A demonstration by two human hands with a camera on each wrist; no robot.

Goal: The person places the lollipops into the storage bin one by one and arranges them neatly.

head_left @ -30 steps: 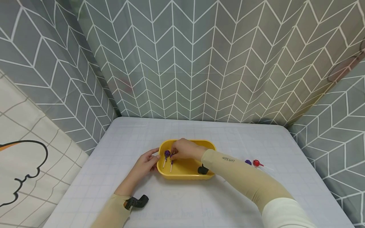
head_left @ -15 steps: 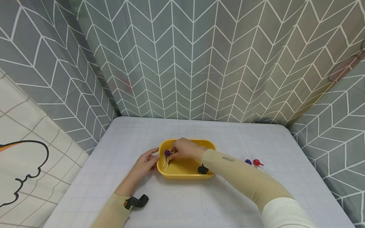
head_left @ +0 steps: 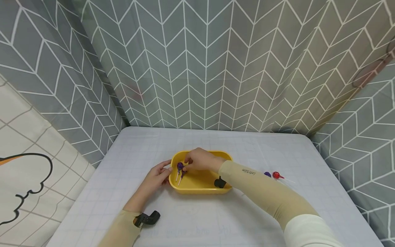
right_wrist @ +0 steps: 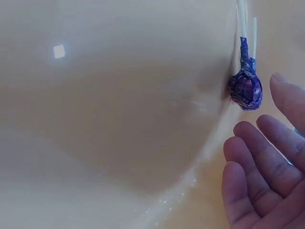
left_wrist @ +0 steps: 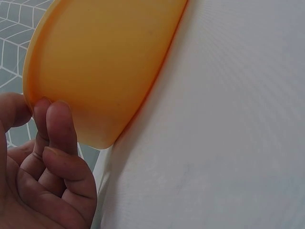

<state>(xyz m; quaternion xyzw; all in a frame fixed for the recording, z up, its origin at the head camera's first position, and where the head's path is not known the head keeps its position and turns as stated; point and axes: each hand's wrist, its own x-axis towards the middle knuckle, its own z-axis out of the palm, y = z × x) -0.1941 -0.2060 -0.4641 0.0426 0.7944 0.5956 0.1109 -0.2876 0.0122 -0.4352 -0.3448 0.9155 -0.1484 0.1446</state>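
Note:
A yellow tray (head_left: 200,191) sits on the table with two purple-wrapped lollipops at its left end. One lollipop (head_left: 180,166) lies nearest the left wall; the second (head_left: 181,178) lies beside it, its stick slanting, its head mostly hidden by my right hand (head_left: 200,160). In the right wrist view, the purple lollipop heads (right_wrist: 246,89) overlap, and my fingers and thumb stand apart from them with nothing between. My left hand (head_left: 158,175) holds the tray's left end, thumb at the rim; the left wrist view shows its curled fingers (left_wrist: 62,124) against the outer wall.
On the table right of the tray lie a red lollipop (head_left: 276,175) and a purple one (head_left: 267,174), the latter partly behind my right sleeve (head_left: 262,185). A grey patterned curtain (head_left: 203,68) stands behind the white table (head_left: 191,219).
The second purple lollipop has shifted left toward the first, its stick now slanting. My right hand has let go of it. The left hand stays at the tray.

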